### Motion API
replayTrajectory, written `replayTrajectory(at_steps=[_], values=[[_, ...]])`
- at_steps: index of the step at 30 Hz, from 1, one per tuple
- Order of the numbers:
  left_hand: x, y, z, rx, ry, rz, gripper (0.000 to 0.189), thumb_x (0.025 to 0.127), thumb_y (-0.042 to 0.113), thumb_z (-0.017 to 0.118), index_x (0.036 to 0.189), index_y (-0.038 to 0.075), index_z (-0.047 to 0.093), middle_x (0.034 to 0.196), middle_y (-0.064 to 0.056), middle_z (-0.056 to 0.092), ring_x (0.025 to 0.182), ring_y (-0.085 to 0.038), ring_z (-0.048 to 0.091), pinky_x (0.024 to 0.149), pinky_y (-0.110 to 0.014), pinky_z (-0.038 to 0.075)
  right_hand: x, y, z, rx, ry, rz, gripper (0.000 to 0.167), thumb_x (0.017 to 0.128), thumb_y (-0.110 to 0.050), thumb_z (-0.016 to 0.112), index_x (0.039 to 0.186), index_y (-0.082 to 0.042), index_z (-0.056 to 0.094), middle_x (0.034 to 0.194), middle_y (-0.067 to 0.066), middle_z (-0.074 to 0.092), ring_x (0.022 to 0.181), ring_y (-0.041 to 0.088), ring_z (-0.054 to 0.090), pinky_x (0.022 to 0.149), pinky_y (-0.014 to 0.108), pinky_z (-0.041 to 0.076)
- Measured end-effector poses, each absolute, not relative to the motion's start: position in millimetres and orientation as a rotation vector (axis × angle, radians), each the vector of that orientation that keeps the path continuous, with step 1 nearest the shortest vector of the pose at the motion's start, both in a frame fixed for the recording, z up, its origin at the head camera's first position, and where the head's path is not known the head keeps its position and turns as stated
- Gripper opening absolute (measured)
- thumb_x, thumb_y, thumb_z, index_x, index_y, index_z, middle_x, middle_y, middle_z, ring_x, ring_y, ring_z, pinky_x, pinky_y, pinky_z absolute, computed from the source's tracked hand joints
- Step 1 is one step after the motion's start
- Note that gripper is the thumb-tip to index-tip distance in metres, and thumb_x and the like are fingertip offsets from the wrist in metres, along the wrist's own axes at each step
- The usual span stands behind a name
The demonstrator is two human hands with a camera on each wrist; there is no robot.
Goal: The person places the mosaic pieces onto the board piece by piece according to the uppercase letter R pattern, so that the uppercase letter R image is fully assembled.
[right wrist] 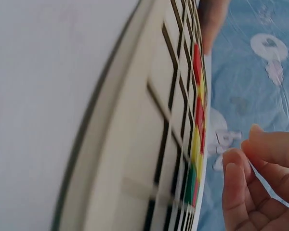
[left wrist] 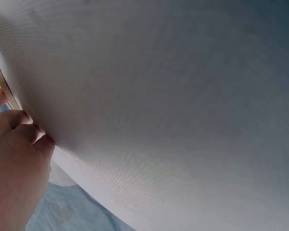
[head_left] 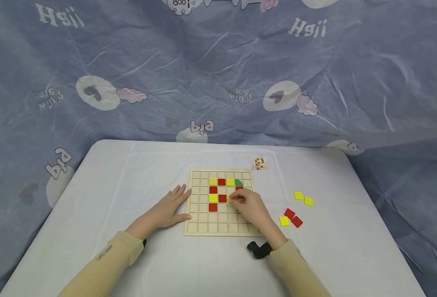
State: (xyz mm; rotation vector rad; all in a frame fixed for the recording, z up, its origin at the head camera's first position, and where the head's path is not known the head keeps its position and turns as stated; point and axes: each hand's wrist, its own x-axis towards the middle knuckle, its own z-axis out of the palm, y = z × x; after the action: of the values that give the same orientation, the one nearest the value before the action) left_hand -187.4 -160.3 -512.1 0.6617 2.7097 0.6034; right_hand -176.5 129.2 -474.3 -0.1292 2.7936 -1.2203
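My left hand [head_left: 172,208] rests with spread fingers at the left edge of a wooden grid board [head_left: 200,229]. In the left wrist view its fingertips [left wrist: 45,140] lie along the board's edge. Over the board's right half, my right hand [head_left: 249,205] has thumb and fingertips drawn together right at a yellow tile [head_left: 229,197], which they partly cover. No tile shows between these fingertips in the right wrist view. Red tiles, such as one [head_left: 222,198] in the same row, and other yellow tiles sit in the grid. A green quarter-round piece [head_left: 238,182] lies in the top tiled row.
Right of the board lie loose yellow tiles [head_left: 298,195] and two red tiles [head_left: 297,221]. Behind the board's far right corner is a small printed pattern card [head_left: 259,162]. A white cloth [head_left: 148,165] covers the table, with a blue patterned curtain [head_left: 218,62] behind.
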Motion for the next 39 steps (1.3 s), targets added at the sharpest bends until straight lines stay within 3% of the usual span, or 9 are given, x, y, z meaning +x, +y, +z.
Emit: replayTrajectory(at_steps=[7,18,29,39], values=[[-187.9,-161.0,-510.2,0.664,2.705,0.606,0.087,0.091,0.047,0.066,0.157,0.009,0.024,0.165,-0.019,0.013,0.153,-0.038,0.009,0.124,-0.055,0.015,-172.9,186.4,-473.7,0.027,2.793,-1.291,0.019,0.089,-0.014,0.073,0.107,-0.007,0.073,0.094,0.006,0.07,0.08,0.014,0.064,0.066,0.02,0.053],[-187.2,-160.9,-509.3,0.665,2.713,0.597,0.087,0.091,0.048,0.065,0.157,0.009,0.024,0.165,-0.018,0.013,0.153,-0.038,0.009,0.123,-0.055,0.015,-151.3,253.8,-485.3,0.18,2.842,-1.19,0.022,0.087,-0.011,0.074,0.108,-0.004,0.072,0.096,0.009,0.072,0.081,0.014,0.064,0.064,0.017,0.052],[-186.9,-160.7,-511.0,0.633,2.702,0.595,0.088,0.091,0.049,0.065,0.157,0.01,0.024,0.165,-0.017,0.013,0.153,-0.036,0.008,0.124,-0.054,0.014,-135.6,264.9,-488.2,0.064,2.899,-0.946,0.031,0.078,-0.006,0.081,0.109,-0.005,0.073,0.101,0.007,0.067,0.087,0.017,0.06,0.068,0.017,0.05],[-188.5,-161.6,-511.4,0.67,2.708,0.603,0.087,0.092,0.048,0.065,0.157,0.009,0.023,0.165,-0.018,0.013,0.153,-0.037,0.009,0.123,-0.055,0.015,-137.8,261.4,-488.7,-0.044,2.968,-0.84,0.03,0.076,0.0,0.081,0.104,-0.006,0.076,0.099,0.005,0.067,0.084,0.016,0.057,0.068,0.021,0.049]])
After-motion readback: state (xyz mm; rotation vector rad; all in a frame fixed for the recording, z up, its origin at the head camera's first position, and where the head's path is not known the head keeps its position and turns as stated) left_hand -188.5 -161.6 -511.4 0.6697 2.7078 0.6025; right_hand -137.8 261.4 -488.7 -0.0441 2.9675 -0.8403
